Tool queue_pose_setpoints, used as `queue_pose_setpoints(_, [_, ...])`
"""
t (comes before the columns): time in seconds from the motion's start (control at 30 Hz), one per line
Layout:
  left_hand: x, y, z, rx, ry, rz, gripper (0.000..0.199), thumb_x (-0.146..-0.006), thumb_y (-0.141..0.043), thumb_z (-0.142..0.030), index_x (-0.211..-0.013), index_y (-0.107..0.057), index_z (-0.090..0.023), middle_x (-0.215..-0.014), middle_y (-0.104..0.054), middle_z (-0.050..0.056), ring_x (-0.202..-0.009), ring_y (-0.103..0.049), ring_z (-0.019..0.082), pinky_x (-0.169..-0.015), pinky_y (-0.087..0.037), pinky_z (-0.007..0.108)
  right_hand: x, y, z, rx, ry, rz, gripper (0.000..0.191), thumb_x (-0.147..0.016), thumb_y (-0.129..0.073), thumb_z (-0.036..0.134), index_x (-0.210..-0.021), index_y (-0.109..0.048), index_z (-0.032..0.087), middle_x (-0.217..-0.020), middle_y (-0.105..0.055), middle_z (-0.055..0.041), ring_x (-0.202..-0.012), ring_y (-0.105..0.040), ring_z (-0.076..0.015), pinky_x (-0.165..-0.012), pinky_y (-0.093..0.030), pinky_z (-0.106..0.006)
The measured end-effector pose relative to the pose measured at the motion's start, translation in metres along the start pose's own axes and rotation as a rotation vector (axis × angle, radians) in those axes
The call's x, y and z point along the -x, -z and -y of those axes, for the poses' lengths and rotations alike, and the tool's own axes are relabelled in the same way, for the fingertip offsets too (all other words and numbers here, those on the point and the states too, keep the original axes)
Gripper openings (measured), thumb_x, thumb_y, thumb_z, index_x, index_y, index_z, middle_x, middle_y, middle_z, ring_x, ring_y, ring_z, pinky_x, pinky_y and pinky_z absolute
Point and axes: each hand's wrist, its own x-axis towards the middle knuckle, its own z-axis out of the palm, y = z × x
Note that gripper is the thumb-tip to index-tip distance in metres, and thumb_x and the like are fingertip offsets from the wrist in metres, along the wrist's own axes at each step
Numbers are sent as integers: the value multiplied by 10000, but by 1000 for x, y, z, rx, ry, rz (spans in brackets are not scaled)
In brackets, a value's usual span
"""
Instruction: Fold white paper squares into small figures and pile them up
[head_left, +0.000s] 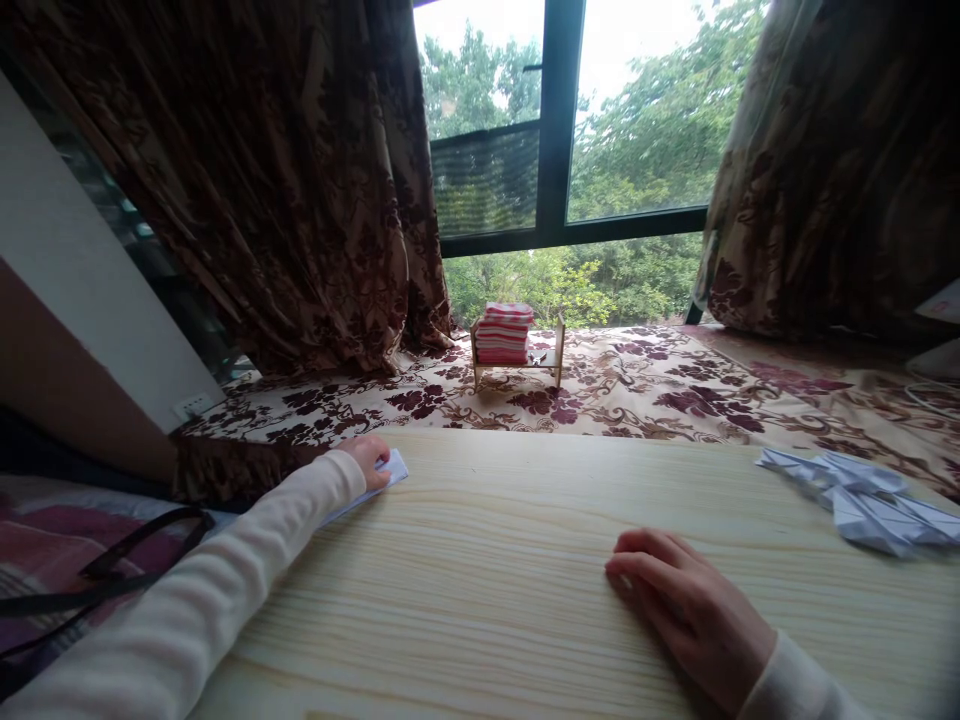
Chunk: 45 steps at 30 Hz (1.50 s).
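My left hand (pixel 367 461) is at the far left edge of the wooden table (pixel 465 560), its fingers closed on white paper (pixel 396 466) that lies flat and runs back under my forearm. Near the middle right of the table rests my right hand (pixel 686 610), fingers curled and close together. Whether anything is inside those fingers is hidden. Several folded white paper pieces (pixel 874 505) lie in a loose pile at the table's right side, beyond my right hand and apart from it.
Behind the table, a small wooden rack (pixel 560 352) with stacked red-and-white striped cloths (pixel 505 335) stands on a floral-covered ledge (pixel 622 385). Curtains (pixel 300 180) hang beside the window. Dark straps (pixel 146 545) lie on fabric at the left.
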Motion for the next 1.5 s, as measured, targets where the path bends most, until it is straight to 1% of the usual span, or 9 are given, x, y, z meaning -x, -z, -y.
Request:
queue_pose_setpoints(0.27, [10,18,-6,140,113,-208,132,-749,-574,-279,-750,-643,-167,-854,-650,62,-833,-589,219,-758,-461,358,2,0,-3,-1,-20,2,227,-856,-394,187,-869,-619,207,-898,-593,-89,-801,-569,-186,-691,-493,-315])
queue_pose_setpoints(0.4, [52,57,-35,327,98,-426,280,-766,-456,-314,-901,-653,-170,-1050,-635,58,-942,-568,221,-767,-447,280,4,1,-3,-79,-49,-117,210,-829,-439,202,-933,-621,210,-941,-601,-94,-865,-584,-204,-730,-507,-328])
queue_pose_setpoints(0.47, [86,71,-65,768,50,-463,372,-740,-471,-406,-949,-653,-159,-917,-677,51,-777,-603,196,-632,-463,262,4,4,11,-189,-117,-169,231,-816,-484,232,-1017,-596,217,-986,-604,-92,-892,-591,-204,-718,-521,-309])
queue_pose_setpoints(0.6, [149,66,-140,1718,46,-159,287,-537,-706,-348,-761,-707,-168,-577,-641,9,-560,-568,143,-506,-431,224,5,6,69,-574,-301,-49,328,-820,-520,316,-1136,-533,234,-1012,-623,-79,-871,-607,-179,-701,-527,-272])
queue_pose_setpoints(0.77, [177,38,-199,2234,157,165,204,-481,-752,-250,-647,-675,-160,-534,-614,-10,-476,-528,92,-471,-444,193,15,-5,123,-966,-471,1,284,-794,-536,419,-884,-644,172,-819,-664,-69,-730,-600,-174,-629,-489,-264])
queue_pose_setpoints(0.93, [190,20,-218,2234,-25,346,338,-574,-712,-429,-759,-674,-148,-616,-660,49,-542,-587,164,-520,-484,280,34,-18,122,-1096,-651,-301,319,-682,-644,460,-654,-614,144,-506,-543,18,-450,-446,-79,-435,-376,-195])
queue_pose_setpoints(1.2, [200,-17,-218,1919,-23,99,296,-551,-733,-450,-651,-687,-176,-547,-648,11,-469,-530,117,-458,-415,215,49,-27,130,-1027,-592,-419,318,-657,-658,455,-696,-638,140,-559,-599,-7,-499,-500,-111,-468,-405,-219])
queue_pose_setpoints(1.33, [204,-21,-219,1868,-96,-14,308,-606,-680,-481,-686,-696,-184,-569,-647,8,-507,-534,130,-472,-412,213,45,-26,136,-986,-513,-362,284,-676,-655,399,-783,-654,136,-638,-643,-21,-558,-550,-141,-519,-444,-245])
queue_pose_setpoints(1.5, [209,-20,-222,1756,-232,-51,312,-619,-670,-470,-709,-708,-174,-585,-650,24,-573,-565,165,-526,-430,228,47,-26,131,-1083,-504,-546,227,-667,-684,338,-810,-654,163,-715,-679,-26,-651,-598,-165,-609,-481,-274])
